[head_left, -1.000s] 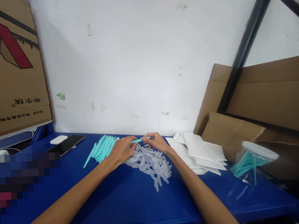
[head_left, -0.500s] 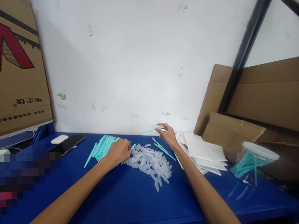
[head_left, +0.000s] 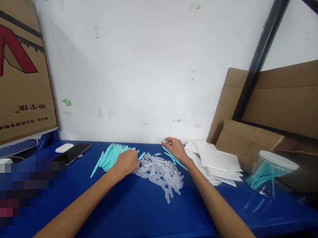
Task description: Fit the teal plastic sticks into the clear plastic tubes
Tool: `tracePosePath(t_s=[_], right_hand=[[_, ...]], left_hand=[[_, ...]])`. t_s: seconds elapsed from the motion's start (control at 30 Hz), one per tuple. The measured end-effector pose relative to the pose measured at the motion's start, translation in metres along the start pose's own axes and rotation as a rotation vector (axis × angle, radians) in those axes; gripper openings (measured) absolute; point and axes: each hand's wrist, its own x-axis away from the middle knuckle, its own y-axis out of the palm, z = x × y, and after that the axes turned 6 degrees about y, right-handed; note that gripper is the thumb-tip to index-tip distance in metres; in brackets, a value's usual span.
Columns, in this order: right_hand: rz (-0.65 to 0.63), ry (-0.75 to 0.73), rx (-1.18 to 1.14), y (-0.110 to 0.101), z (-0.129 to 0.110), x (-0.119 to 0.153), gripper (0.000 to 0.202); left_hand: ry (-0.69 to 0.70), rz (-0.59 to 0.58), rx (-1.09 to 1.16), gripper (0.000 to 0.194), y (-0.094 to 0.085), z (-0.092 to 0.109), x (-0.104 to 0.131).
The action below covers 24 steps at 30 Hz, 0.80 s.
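Observation:
My right hand (head_left: 175,147) pinches a slim turquoise stick (head_left: 163,140) at the back of the table. Under its fingers lie a few similar turquoise sticks (head_left: 180,163), slanting down to the right. My left hand (head_left: 128,161) is closed, its fingertips turned away from me, so what it grips is hidden. It rests between a heap of turquoise sticks (head_left: 110,158) on its left and a loose pile of small frosted, translucent pointed sleeves (head_left: 161,173) on its right. A turquoise tip (head_left: 142,156) shows just beyond my left thumb.
White flat packets (head_left: 215,157) are stacked to the right. Beyond them stands a clear lidded jar (head_left: 272,177) holding turquoise sticks. A phone (head_left: 77,153) and a white case (head_left: 64,148) lie at the left. Cardboard (head_left: 250,137) leans at the right; a white wall closes off the back.
My right hand has come down and slightly left with the turquoise stick, which now points more upright, over the loose sticks. My left hand has barely moved.

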Motion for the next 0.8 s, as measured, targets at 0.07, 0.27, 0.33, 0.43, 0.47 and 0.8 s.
tracePosePath(t_s=[0.07,0.27,0.33,0.43,0.47,0.8], right_hand=[[-0.068,-0.01,0.117,0.005,0.005,0.002,0.024],[-0.187,-0.009,0.309,0.013,0.016,0.005,0.024],[-0.168,-0.036,0.337,0.013,0.017,0.006,0.023],[-0.119,-0.158,0.327,0.014,0.015,0.006,0.019],[-0.125,-0.21,0.312,0.015,0.015,0.007,0.018],[-0.251,-0.267,0.382,0.02,0.007,0.007,0.011]], left_hand=[[0.002,-0.001,-0.001,0.023,0.001,0.0,0.0],[0.003,0.016,0.045,0.02,0.003,0.0,0.0],[0.003,0.049,0.068,0.019,0.002,0.0,0.001],[0.005,0.092,0.082,0.021,0.0,0.0,0.001],[0.008,0.1,0.083,0.023,0.0,0.0,0.0],[0.051,0.169,0.103,0.018,-0.001,-0.001,-0.002]])
